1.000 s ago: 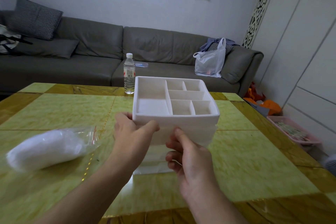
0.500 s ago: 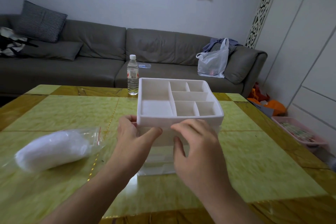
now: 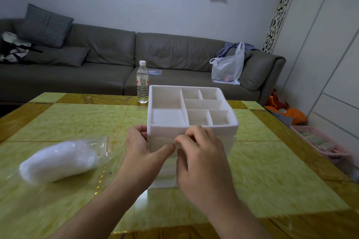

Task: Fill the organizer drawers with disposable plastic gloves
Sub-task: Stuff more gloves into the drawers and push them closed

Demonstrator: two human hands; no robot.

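Green table point(image 3: 262, 170): white organizer point(image 3: 192, 114) (compartments bare), bagged gloves point(image 3: 60, 161) beside.

Place: a home living room.
Seating: a long grey sofa point(image 3: 120, 68) stands against the back wall, with a checked cushion point(image 3: 45, 25) propped at its left end.
Table: a low table point(image 3: 272, 170) with a glossy yellow-green top stands in front of the sofa.
Household bits: a water bottle point(image 3: 142, 82) stands on the table's far edge; a white plastic bag point(image 3: 228, 68) sits on the sofa's right seat.
Walls: a carved white screen point(image 3: 279, 7) and plain white cupboard doors point(image 3: 334, 54) line the right side.
Floor: a pink basket point(image 3: 320, 141) sits beside the table.
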